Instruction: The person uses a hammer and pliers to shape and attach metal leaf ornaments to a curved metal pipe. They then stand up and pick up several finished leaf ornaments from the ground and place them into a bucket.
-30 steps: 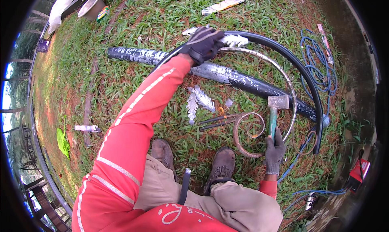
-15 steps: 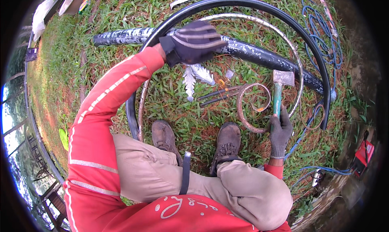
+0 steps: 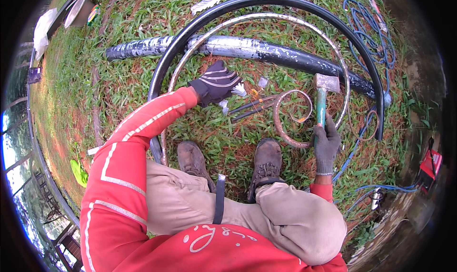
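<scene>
My gloved right hand [image 3: 326,146] is wrapped around the green handle of a hammer [image 3: 327,83], its grey head pointing away from me. The dark-gloved left hand [image 3: 218,84] has its fingers curled over a whitish metal leaf ornament [image 3: 239,90], most of which it hides. Just right of that ornament lies a pair of tongs with long dark handles [image 3: 252,109]. A rusty metal scroll [image 3: 284,129] rests between the tongs and the hammer. Beyond my left hand lies a thick black pipe with worn paint [image 3: 228,46].
A large black curved tube [image 3: 266,1] and a thinner curved metal bar [image 3: 257,16] arch over the pipe. Another leaf ornament [image 3: 207,4] lies at the far side. Blue hose [image 3: 366,29] coils at the right, near a red device [image 3: 430,164]. A bucket [image 3: 78,11] stands far left.
My left hand has come down from above the pipe toward me and closed over the leaf ornament. The right hand still holds the hammer in nearly the same place.
</scene>
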Demonstrator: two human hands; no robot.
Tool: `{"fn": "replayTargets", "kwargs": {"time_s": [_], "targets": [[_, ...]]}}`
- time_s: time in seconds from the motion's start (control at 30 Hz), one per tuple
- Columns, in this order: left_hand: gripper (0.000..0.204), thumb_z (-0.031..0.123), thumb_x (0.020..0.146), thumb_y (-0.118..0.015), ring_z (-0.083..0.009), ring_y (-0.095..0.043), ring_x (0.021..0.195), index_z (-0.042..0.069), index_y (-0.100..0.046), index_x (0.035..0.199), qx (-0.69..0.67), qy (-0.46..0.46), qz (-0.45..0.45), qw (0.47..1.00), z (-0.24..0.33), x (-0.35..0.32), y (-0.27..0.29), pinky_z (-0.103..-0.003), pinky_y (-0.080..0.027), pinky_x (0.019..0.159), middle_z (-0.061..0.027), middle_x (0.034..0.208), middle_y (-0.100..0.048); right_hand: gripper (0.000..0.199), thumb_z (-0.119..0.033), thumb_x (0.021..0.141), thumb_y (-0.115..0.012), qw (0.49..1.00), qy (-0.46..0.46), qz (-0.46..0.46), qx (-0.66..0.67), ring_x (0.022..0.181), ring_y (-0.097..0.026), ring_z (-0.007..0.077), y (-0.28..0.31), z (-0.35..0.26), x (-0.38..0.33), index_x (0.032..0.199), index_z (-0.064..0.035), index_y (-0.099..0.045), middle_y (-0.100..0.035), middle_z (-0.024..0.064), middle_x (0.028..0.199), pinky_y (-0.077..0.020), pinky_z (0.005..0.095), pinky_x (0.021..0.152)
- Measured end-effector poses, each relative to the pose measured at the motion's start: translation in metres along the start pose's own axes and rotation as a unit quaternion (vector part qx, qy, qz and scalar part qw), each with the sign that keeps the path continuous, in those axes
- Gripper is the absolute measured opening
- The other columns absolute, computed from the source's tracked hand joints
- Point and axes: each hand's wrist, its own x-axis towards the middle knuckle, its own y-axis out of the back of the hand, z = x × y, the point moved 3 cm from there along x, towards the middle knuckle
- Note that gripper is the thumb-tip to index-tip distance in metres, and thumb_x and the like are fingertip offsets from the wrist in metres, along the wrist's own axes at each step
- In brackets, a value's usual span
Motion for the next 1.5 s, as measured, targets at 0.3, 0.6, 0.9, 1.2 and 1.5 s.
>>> {"fn": "replayTargets", "kwargs": {"time_s": [0.3,0.6,0.9,1.2,1.5], "targets": [[0.066,0.042,0.098,-0.087,-0.0441,-0.074,0.115,0.004,-0.071,0.150,-0.203,0.079,0.123,0.968,0.015,0.018,0.075,-0.057,-0.055,0.105,-0.0215,0.127,-0.076,0.059,-0.003,0.109,-0.074,0.999,-0.035,-0.006,0.019,0.077,-0.064,0.0050,0.002,-0.007,-0.001,0.167,-0.0019,-0.063,-0.076,-0.0002,0.107,-0.0525,0.0251,0.065],[0.055,0.041,0.100,-0.083,-0.0432,-0.073,0.111,0.007,-0.072,0.142,-0.062,0.086,0.179,0.978,-0.015,0.129,0.097,-0.056,-0.056,0.094,-0.0194,0.119,-0.076,0.061,-0.004,0.108,-0.077,0.999,-0.024,-0.025,0.005,0.090,-0.072,0.0082,0.002,-0.013,-0.003,0.168,-0.0001,-0.062,-0.080,0.0054,0.123,-0.0586,0.0263,0.075],[0.066,0.060,0.094,-0.084,-0.0416,-0.076,0.106,0.011,-0.070,0.135,-0.093,0.131,0.160,0.974,-0.021,0.154,0.069,-0.055,-0.053,0.094,-0.0153,0.112,-0.080,0.060,-0.007,0.107,-0.080,0.980,0.140,0.000,-0.142,0.140,-0.074,0.0247,0.005,-0.032,0.008,0.163,0.0038,-0.064,-0.074,0.0224,0.156,-0.0578,0.0364,0.115],[0.057,0.052,0.098,-0.085,-0.0359,-0.077,0.114,0.012,-0.076,0.138,-0.053,0.083,0.164,0.982,-0.032,0.135,0.068,-0.051,-0.051,0.095,-0.0137,0.124,-0.081,0.048,-0.015,0.104,-0.083,0.916,0.314,-0.034,-0.247,0.112,-0.083,0.0384,-0.024,-0.073,0.041,0.151,-0.0071,-0.076,-0.083,0.0215,0.130,-0.0666,0.0434,0.092],[0.061,0.054,0.098,-0.082,-0.0420,-0.078,0.106,0.013,-0.067,0.141,-0.091,0.114,0.076,0.986,-0.035,0.157,0.055,-0.059,-0.054,0.086,-0.0156,0.111,-0.080,0.061,-0.010,0.098,-0.085,0.841,0.456,-0.028,-0.289,0.106,-0.083,0.0358,-0.044,-0.096,0.073,0.157,-0.0183,-0.072,-0.081,0.0160,0.127,-0.0678,0.0457,0.084]]}}
